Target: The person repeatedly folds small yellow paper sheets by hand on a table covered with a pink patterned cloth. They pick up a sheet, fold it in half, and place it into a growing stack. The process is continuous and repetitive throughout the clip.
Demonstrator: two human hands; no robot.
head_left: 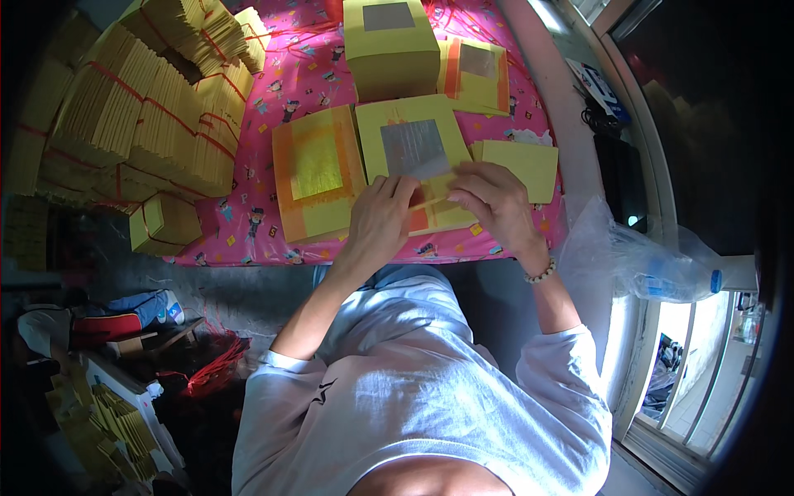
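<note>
A yellow sheet of joss paper with a silver foil square (413, 147) lies before me on a stack, its near edge lifted and curled. My left hand (385, 211) pinches that edge at its left end, fingers bent. At the right end my right hand (495, 202) closes thumb and fingers on the same edge. Under the raised edge an orange-printed part of the stack shows. Close by on the left is a stack of joss paper with a gold foil square and orange border (316, 169). Plain yellow sheets (525, 169) lie beside my right hand.
A tall yellow paper block (393, 66) and another orange-bordered stack (480, 74) stand at the back. Bundles tied with red string (141, 107) fill the left side of the pink patterned table cover (265, 178). Right of the table hangs a clear plastic bag (612, 248) by a bottle.
</note>
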